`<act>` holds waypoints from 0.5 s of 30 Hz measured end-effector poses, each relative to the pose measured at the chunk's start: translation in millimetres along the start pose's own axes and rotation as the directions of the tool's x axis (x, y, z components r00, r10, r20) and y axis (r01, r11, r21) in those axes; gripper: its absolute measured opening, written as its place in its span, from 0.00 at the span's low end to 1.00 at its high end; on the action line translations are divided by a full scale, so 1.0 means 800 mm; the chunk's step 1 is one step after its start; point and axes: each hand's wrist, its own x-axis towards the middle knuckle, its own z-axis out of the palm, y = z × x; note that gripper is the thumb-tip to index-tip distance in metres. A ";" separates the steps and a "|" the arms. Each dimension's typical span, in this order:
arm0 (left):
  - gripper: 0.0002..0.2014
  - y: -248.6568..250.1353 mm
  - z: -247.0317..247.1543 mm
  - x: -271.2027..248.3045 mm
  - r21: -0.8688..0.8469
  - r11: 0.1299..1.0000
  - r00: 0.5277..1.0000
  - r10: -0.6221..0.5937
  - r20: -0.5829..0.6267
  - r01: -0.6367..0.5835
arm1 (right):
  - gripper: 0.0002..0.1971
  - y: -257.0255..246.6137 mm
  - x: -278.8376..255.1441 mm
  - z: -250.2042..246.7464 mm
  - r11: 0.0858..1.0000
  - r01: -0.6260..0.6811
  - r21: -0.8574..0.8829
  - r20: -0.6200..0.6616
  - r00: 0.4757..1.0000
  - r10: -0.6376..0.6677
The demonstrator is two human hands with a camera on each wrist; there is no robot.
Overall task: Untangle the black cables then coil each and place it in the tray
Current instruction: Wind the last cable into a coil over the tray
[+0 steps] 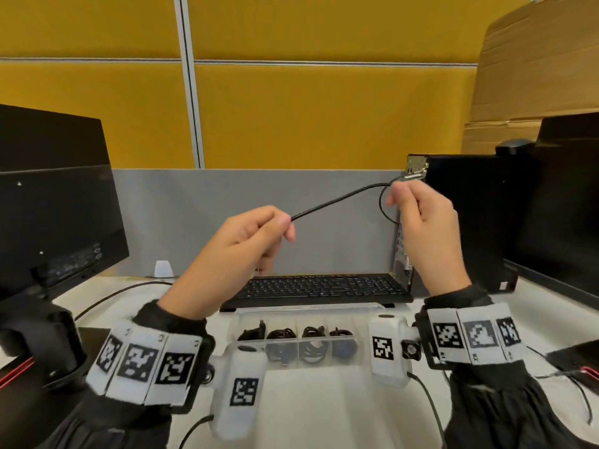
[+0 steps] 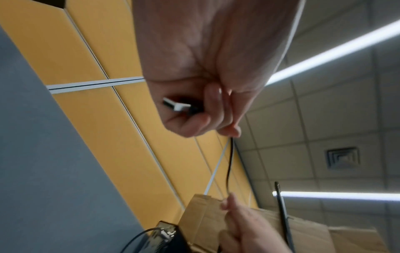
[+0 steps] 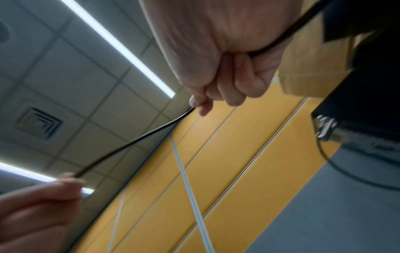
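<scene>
Clearly light & floppy, the cable point(image 1: 340, 199) sags btwn left hand point(image 1: 240, 251) and right hand point(image 1: 424, 228), both pinching it; best gripped near the plug point(image 2: 176, 105).

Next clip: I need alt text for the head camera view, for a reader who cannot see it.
Two raised hands stretch a thin black cable between them, the left hand pinching one end, the right hand holding a small loop. Below, a clear plastic compartment tray holds coiled black cables before a black keyboard.

My left grip point(image 2: 194, 109) pinches the thin black cable point(image 2: 229, 164), its silver plug point(image 2: 173, 103) tucked in my palm; my right grip point(image 2: 242, 220) holds it below.
</scene>
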 end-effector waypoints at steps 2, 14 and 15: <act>0.13 0.000 0.004 -0.002 -0.068 0.997 0.998 0.031 0.046 -0.028 | 0.12 0.010 -0.003 0.003 1.000 -0.009 -0.011 -0.081 0.997 0.008; 0.16 -0.026 0.019 0.004 -0.543 0.806 0.969 0.150 -0.194 -0.233 | 0.13 -0.019 -0.055 0.053 0.957 0.162 -0.241 0.828 0.548 0.116; 0.16 -0.031 0.015 0.004 -0.517 0.822 0.964 0.134 -0.229 -0.237 | 0.13 -0.032 -0.059 0.054 0.967 0.167 -0.192 0.871 0.482 0.089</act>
